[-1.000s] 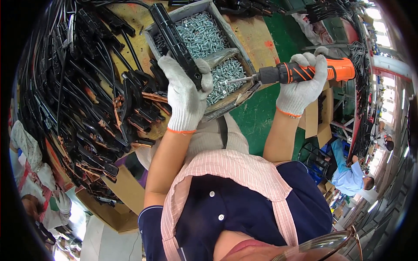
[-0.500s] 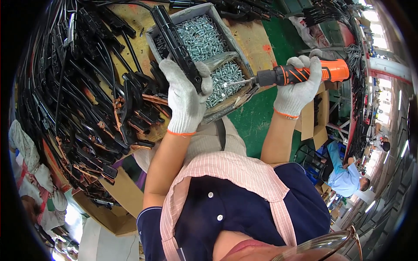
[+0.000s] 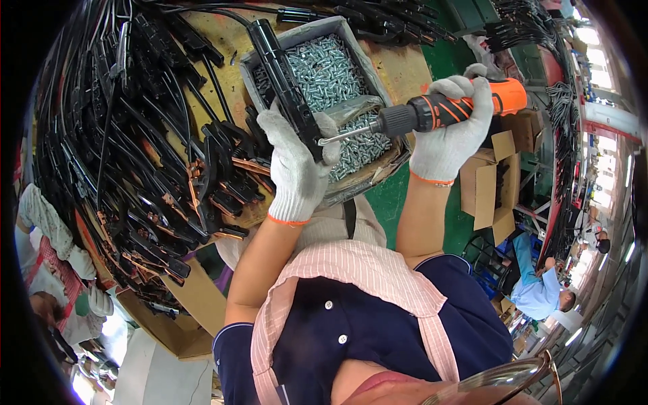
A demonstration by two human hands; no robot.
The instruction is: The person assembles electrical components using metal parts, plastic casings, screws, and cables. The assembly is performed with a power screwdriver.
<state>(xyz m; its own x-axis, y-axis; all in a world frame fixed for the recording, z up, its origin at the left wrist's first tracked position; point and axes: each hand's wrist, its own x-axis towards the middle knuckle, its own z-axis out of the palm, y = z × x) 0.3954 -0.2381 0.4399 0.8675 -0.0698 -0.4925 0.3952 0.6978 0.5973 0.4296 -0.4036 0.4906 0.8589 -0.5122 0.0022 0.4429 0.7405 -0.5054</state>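
Observation:
My gloved left hand (image 3: 297, 158) is closed round the lower end of a black plastic handle (image 3: 280, 71), which has a cable at its far end and slants up to the left. In my gloved right hand (image 3: 455, 128) is an orange and black cordless screwdriver (image 3: 432, 113), held level. Its long bit (image 3: 347, 134) points left, and its tip meets the handle's lower end beside my left fingers. Whether a screw sits at the tip is too small to tell. Behind both hands stands a grey box (image 3: 364, 57) filled with silvery screws (image 3: 324, 74).
Black cabled clamps (image 3: 135, 135) with copper-coloured jaws are heaped along the left of the yellowish worktable (image 3: 398, 67). Open cardboard boxes stand at lower left (image 3: 189, 304) and right (image 3: 482, 192). A person in light blue (image 3: 536, 290) sits far right; another person's gloves show at the left edge.
The screwdriver has moved left, so its bit now reaches the handle's end instead of hanging over the screws. My left hand still grips the handle, slightly shifted in view.

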